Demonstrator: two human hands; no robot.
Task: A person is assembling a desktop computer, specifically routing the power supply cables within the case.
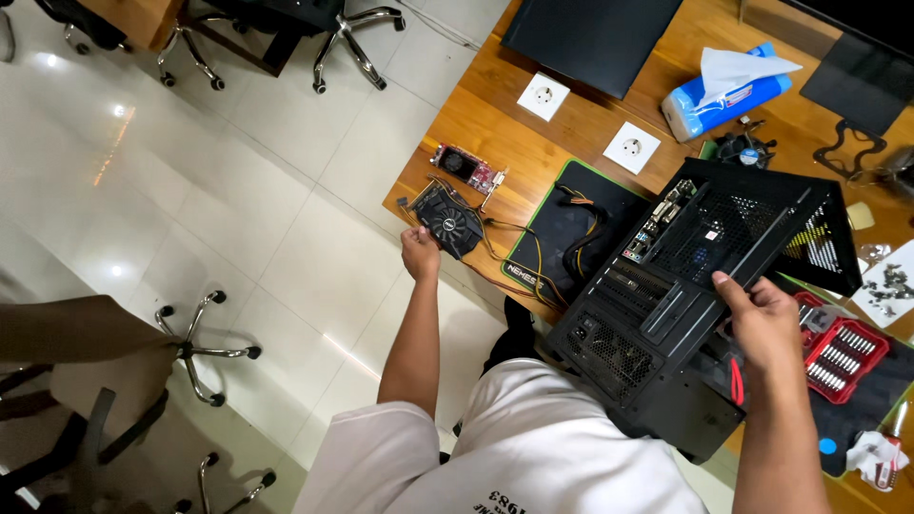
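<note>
1. Two bare hands are at work over a brown wooden table [495,114].
2. The left hand [420,253] is at the near edge of the table. Its fingers are curled around the corner of a black graphics card [447,221] with a round fan on it. The card lies on the table, partly past the edge.
3. A second card with a red board [465,168] lies just behind the black one.
4. The right hand [762,324] rests on the black computer case [685,286]. Its thumb and fingers press on the open top side of the case. The case lies tilted on the table edge, close to the person's white shirt.
5. A dark mat with a green rim [562,228] sits between the two hands. Black and yellow cables [581,249] lie on it.
6. A red box of screwdriver bits [843,354] is just right of the right hand.
7. A blue pack of tissues [724,93] and two white wall sockets [631,147] lie farther back.
</note>
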